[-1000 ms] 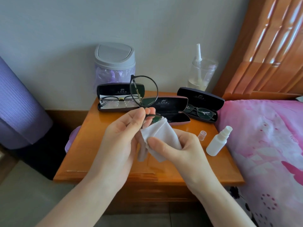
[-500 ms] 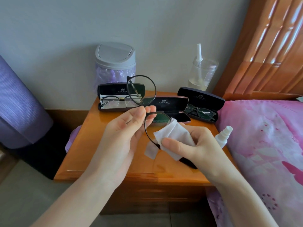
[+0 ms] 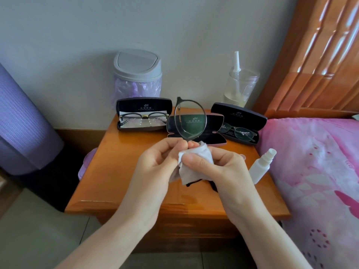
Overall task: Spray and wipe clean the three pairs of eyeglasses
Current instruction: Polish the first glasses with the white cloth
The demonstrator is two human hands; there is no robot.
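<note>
The round eyeglasses (image 3: 189, 121) are held in the air above the middle of the desk (image 3: 120, 171), turned so that one dark-rimmed lens stands upright over the hands. The lower lens is hidden inside a pale cloth (image 3: 194, 171). The left hand (image 3: 155, 167) pinches the frame at the base of the upper lens, its fingers (image 3: 174, 146) curled tight on the rim. The right hand (image 3: 223, 167) grips the bunched cloth, with the thumb on top and the other fingers folded underneath, squeezing the covered lens between them. A dark temple end shows below the cloth.

Behind the hands an open middle case (image 3: 213, 131) lies with no glasses in it. To its left, the left case (image 3: 144, 103) holds a second pair (image 3: 143, 117). To its right, the right case (image 3: 239, 115) holds a third pair (image 3: 240, 133). A white spray bottle (image 3: 260, 167) sits near the desk's right edge, just beside the pink bed (image 3: 314, 171), its nozzle tilted toward the bed. At the back are a grey lidded bin (image 3: 138, 74) and a clear jar (image 3: 240, 86). A purple roll (image 3: 23, 129) stands at far left.
</note>
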